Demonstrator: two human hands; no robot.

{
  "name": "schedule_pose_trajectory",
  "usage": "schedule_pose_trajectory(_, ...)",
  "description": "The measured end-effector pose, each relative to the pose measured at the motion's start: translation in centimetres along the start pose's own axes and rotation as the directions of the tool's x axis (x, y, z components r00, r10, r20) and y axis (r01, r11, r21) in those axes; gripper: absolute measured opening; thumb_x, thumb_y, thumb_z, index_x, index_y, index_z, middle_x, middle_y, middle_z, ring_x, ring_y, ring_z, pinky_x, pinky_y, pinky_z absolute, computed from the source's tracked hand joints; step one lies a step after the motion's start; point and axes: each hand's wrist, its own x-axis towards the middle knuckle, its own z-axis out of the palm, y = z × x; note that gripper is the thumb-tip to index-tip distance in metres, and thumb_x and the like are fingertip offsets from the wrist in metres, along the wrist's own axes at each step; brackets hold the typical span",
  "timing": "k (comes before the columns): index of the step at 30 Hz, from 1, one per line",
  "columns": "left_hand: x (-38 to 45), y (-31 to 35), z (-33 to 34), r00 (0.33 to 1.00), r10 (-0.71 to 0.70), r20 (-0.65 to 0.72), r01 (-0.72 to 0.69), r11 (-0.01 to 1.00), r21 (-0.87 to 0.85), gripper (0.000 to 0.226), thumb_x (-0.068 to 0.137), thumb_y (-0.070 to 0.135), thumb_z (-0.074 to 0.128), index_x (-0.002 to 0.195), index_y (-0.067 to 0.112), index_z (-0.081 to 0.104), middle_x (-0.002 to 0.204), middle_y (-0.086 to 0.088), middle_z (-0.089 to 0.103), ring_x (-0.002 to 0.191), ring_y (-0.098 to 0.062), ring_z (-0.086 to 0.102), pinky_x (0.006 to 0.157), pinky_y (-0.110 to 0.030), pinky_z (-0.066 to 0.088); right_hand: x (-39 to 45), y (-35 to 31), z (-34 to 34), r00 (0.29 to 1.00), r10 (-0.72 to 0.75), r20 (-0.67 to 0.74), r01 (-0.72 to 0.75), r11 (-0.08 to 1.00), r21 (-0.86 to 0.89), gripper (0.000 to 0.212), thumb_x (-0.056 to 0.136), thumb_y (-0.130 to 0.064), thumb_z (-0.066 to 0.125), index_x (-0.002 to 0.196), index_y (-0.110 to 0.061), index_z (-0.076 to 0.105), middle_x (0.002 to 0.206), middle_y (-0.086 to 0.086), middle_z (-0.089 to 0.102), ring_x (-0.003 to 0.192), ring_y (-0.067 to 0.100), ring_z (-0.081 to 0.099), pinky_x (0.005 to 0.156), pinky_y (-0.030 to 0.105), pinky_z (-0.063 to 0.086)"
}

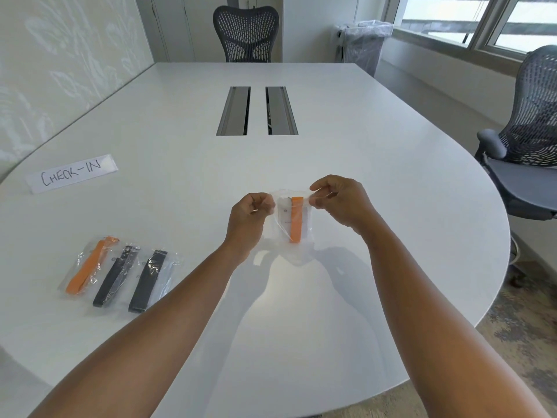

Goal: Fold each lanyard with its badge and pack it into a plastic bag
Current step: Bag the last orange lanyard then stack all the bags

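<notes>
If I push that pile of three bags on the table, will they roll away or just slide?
Probably slide, not roll: the three packed bags lie flat on the smooth white table. The crinkly clear plastic looks floppy and slippery, so they may slip over each other. With only folded straps inside, they are likely very light.

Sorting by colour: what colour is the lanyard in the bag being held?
Orange lanyard, seen in the head view.

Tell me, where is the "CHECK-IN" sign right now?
The sign lies flat at the far left of the white table, beyond the three packed bags and well left of both hands.
</notes>
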Motion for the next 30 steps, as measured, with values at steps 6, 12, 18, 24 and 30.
schedule_pose_trajectory(6, 0.2, 0.0, -0.4, 0.996, 0.071, 0.048, -0.075, 0.993, 0.093, 0.008, 0.098, 0.020, 0.066, 0.102, 0.017, 0.071, 0.089, 0.006, 0.072, 0.076, -0.003, 0.065, 0.080, -0.018, 0.049, -0.1, 1.0, 0.4, 0.998, -0.009, -0.057, 0.013, 0.997, 0.071, 0.017, 0.084, -0.011, 0.075, 0.098, -0.021, 0.071, 0.086, -0.010, 0.073, 0.070, 0.004, 0.064, 0.056, 0.014, 0.043)
schedule_pose_trajectory(12, 0.4, 0.6, -0.3, 0.992, 0.100, 0.076, -0.110, 0.983, 0.148, 0.008, 0.098, 0.026, 0.065, 0.096, 0.022, 0.070, 0.087, 0.007, 0.072, 0.079, -0.006, 0.066, 0.088, -0.025, 0.051, -0.4, 1.6, 0.4, 0.995, -0.023, -0.101, 0.034, 0.993, 0.112, 0.017, 0.086, -0.011, 0.072, 0.100, -0.021, 0.071, 0.082, -0.012, 0.072, 0.064, -0.004, 0.064, 0.061, 0.008, 0.048)
schedule_pose_trajectory(18, 0.6, 0.3, -0.6, 0.992, 0.088, 0.088, -0.102, 0.980, 0.169, 0.008, 0.096, 0.030, 0.069, 0.096, 0.023, 0.073, 0.086, 0.008, 0.073, 0.083, -0.006, 0.067, 0.092, -0.024, 0.052, -0.3, 1.9, 0.0, 0.996, -0.038, -0.083, 0.047, 0.992, 0.114, 0.014, 0.086, -0.010, 0.072, 0.093, -0.021, 0.075, 0.079, -0.008, 0.073, 0.068, 0.005, 0.069, 0.066, 0.012, 0.051)
schedule_pose_trajectory(24, 0.4, 0.4, -0.4, 0.991, 0.092, 0.098, -0.106, 0.984, 0.145, 0.008, 0.096, 0.026, 0.069, 0.098, 0.020, 0.073, 0.085, 0.009, 0.073, 0.079, -0.003, 0.066, 0.085, -0.015, 0.051, -0.2, 2.1, 0.4, 0.994, -0.071, -0.081, 0.079, 0.992, 0.102, 0.014, 0.089, -0.005, 0.066, 0.093, -0.016, 0.075, 0.074, -0.004, 0.071, 0.073, 0.018, 0.073, 0.084, 0.036, 0.061)
schedule_pose_trajectory(30, 0.4, 0.7, -0.5, 0.997, 0.061, 0.049, -0.071, 0.968, 0.242, 0.011, 0.096, 0.035, 0.067, 0.095, 0.025, 0.072, 0.088, 0.009, 0.072, 0.084, -0.007, 0.066, 0.079, -0.020, 0.049, -0.5, 1.9, 0.5, 0.985, -0.147, -0.094, 0.149, 0.989, 0.019, 0.024, 0.089, -0.005, 0.060, 0.103, -0.022, 0.068, 0.079, -0.013, 0.067, 0.073, 0.006, 0.066, 0.070, 0.028, 0.057)
